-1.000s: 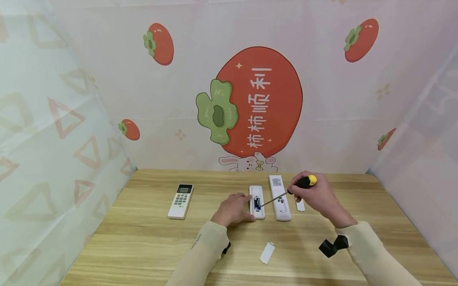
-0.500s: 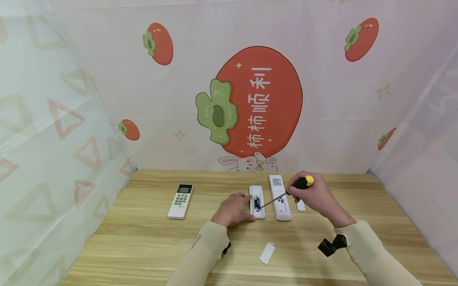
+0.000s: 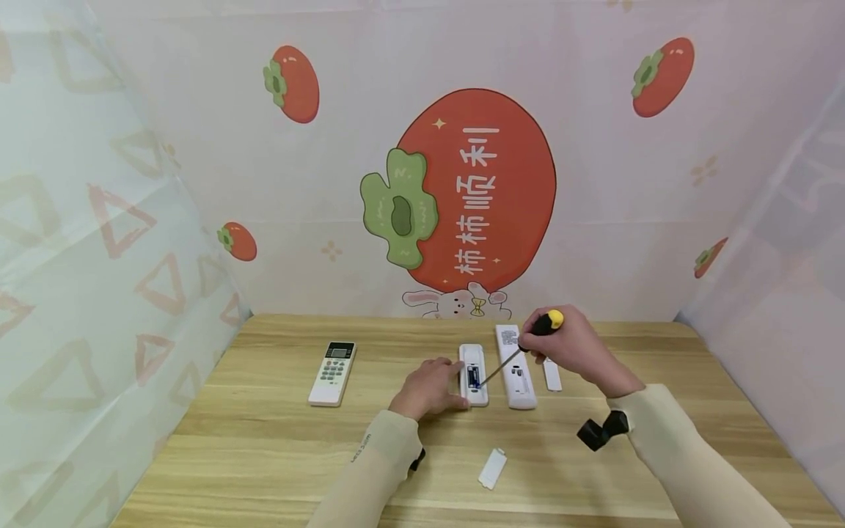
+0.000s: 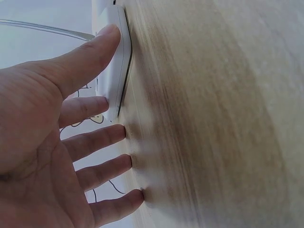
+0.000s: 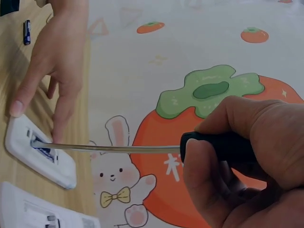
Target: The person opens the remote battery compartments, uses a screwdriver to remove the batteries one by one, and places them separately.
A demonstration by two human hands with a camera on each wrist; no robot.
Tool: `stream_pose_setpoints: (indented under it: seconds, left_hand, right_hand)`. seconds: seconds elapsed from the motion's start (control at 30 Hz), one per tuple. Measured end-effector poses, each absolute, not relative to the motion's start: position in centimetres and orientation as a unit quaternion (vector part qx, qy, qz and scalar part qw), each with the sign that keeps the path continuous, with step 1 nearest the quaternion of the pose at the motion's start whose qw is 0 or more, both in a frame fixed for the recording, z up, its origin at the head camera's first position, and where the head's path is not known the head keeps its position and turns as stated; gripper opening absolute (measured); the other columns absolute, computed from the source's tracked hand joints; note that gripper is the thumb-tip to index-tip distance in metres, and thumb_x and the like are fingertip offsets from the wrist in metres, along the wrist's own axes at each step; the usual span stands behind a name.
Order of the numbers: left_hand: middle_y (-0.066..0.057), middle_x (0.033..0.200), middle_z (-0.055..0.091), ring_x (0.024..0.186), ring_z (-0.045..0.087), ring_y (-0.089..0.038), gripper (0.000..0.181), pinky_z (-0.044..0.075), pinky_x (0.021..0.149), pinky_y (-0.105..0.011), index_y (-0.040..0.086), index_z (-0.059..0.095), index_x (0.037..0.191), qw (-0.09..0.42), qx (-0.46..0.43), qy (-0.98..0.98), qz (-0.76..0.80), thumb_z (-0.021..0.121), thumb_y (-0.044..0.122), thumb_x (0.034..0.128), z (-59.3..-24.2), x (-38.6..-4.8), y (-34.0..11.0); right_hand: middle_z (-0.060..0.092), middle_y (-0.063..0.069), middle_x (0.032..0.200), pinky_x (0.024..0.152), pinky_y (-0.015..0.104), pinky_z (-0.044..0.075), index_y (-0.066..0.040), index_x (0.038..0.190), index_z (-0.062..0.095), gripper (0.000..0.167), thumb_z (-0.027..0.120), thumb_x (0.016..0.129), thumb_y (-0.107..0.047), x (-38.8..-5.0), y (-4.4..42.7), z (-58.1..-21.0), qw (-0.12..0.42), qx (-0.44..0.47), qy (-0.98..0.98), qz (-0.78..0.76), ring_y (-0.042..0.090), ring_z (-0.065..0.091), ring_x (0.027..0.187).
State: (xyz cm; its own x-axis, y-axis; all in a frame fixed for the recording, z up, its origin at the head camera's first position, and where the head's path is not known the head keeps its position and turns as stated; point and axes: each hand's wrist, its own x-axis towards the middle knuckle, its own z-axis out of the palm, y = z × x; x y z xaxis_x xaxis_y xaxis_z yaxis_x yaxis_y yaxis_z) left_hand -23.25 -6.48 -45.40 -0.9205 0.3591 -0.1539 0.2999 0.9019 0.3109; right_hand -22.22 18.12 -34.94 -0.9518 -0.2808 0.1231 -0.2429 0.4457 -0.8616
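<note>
A small white remote (image 3: 482, 400) lies back up, its battery compartment uncovered and a dark blue battery (image 3: 472, 375) inside. My left hand (image 3: 430, 387) rests beside it, thumb and index finger touching its edge; in the left wrist view the fingers (image 4: 97, 140) are spread and fairly straight. My right hand (image 3: 573, 347) grips a black and yellow screwdriver (image 3: 544, 324). Its metal shaft (image 5: 114, 148) slants down so that the tip meets the lower end of the compartment, seen also on the remote (image 5: 18, 135) in the right wrist view.
A longer white remote (image 3: 521, 400) lies back up to the right, a white cover (image 3: 553, 378) beside it. Another cover (image 3: 492, 469) lies nearer the front, and a remote with buttons (image 3: 326, 392) at left. The right wrist view shows a loose blue battery (image 5: 27, 32) beyond my left hand.
My right hand and the screwdriver handle have moved left and slightly up, so the shaft stands steeper. The tip stays at the compartment, and my left hand keeps its place.
</note>
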Motion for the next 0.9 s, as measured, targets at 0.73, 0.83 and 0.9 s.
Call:
stream_pose_setpoints:
  seconds: [0.73,0.83,0.9]
  left_hand:
    - [-0.011,0.147,0.053,0.134,0.049,-0.032,0.075,0.045,0.107,-0.051,0.017,0.054,0.149,0.106,0.172,0.969,0.144,0.08,0.048,0.0851,-45.4,-23.4,-6.5]
    - [-0.011,0.147,0.053,0.135,0.048,-0.032,0.075,0.045,0.106,-0.051,0.017,0.054,0.149,0.104,0.173,0.969,0.143,0.08,0.047,0.0853,-45.4,-23.4,-6.4]
    - [-0.01,0.147,0.054,0.134,0.048,-0.032,0.075,0.045,0.106,-0.051,0.017,0.054,0.148,0.104,0.173,0.969,0.143,0.08,0.047,0.0852,-45.4,-23.4,-6.4]
  right_hand:
    - [0.068,0.013,0.08,0.067,0.04,0.062,0.004,0.093,0.068,0.013,0.072,0.091,-0.008,-26.9,16.4,-32.6,0.122,-0.146,0.866,-0.462,0.022,0.066,0.064]
    - [0.068,0.013,0.077,0.067,0.039,0.062,0.005,0.092,0.067,0.014,0.072,0.09,-0.008,-27.4,16.3,-32.5,0.129,-0.143,0.864,-0.465,0.021,0.066,0.063]
    - [0.067,0.012,0.075,0.067,0.038,0.062,0.006,0.092,0.065,0.016,0.072,0.089,-0.008,-27.8,16.1,-32.4,0.133,-0.136,0.863,-0.467,0.02,0.066,0.062]
